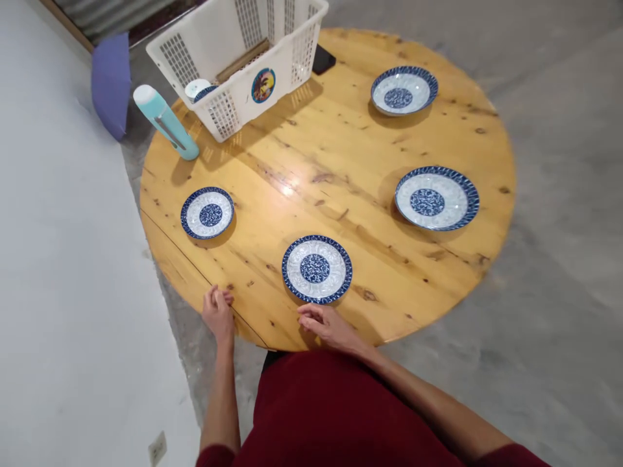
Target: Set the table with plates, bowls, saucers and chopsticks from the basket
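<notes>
Several blue-and-white patterned plates lie on a round wooden table (341,155): one near me (317,268), one at the left (207,213), one at the right (437,198) and one at the far right (403,90). My left hand (217,311) rests at the table's near edge, fingers loosely curled and nothing in it. My right hand (327,322) lies just below the nearest plate, fingers curled, holding nothing.
A white plastic basket (243,58) stands at the far side with a bowl or cup inside. A teal bottle (165,122) stands left of it, a dark phone (323,59) to its right. White wall at left, concrete floor around.
</notes>
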Demonstrator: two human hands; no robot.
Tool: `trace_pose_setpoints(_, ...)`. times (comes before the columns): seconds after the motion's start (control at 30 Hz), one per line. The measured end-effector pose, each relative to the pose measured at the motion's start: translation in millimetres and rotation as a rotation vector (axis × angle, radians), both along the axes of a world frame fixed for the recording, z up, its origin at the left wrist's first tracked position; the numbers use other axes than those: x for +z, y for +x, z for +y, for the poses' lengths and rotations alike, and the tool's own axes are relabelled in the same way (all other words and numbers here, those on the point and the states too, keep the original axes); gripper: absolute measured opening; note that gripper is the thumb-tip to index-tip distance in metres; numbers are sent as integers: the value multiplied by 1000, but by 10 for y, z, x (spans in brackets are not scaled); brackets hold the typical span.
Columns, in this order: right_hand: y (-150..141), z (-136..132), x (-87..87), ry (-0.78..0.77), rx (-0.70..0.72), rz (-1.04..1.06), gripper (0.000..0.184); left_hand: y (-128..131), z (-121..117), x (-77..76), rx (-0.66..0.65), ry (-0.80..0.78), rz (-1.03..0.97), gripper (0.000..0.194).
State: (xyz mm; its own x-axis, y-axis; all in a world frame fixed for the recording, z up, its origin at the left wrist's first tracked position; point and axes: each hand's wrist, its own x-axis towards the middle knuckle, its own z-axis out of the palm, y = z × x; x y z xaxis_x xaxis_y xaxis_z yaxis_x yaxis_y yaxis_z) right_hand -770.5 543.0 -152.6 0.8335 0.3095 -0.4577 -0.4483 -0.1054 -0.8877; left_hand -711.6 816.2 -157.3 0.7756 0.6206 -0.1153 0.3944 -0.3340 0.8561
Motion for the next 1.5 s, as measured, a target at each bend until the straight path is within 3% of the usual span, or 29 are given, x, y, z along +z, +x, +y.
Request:
trace_pose_setpoints(0.13,-16,-213,-55,-1,47,-21,29,-772,-356,80,33,-16,53,27)
trace_pose_setpoints(0.23,-78,-409,-98,-38,61,-30,27,-975,-588,119,21,-67,80,29)
trace_pose_setpoints(0.33,-201,-569,-159,-85,7,-45,32,-882,-785,107,-110,-149,130,35)
trace_pose_setpoints(0.47,-443,-625,-223,-117,-149,-30,35,-509,-1042,15,-373,-354,190,47)
trace_pose_setpoints(0.63,-748,-559,-203,-120,-292,26,30,-129,-1304,-152,-553,-426,173,42)
trace_pose_setpoints(0.8,-959,-614,-198,-169,-417,88,30,-9,-1381,-306,-585,-443,75,37)
trace_pose_setpoints(0.93,-1055,-660,-222,-191,-486,92,31,-22,-1387,-328,-586,-429,9,31)
trace_pose_setpoints(1.27,-1023,-568,-189,-232,-439,38,30,-7,-1393,-355,-527,-437,-28,23)
trace_pose_setpoints(1.5,-1063,-524,-263,-253,-451,20,31,26,-1342,-433,-530,-474,-39,25)
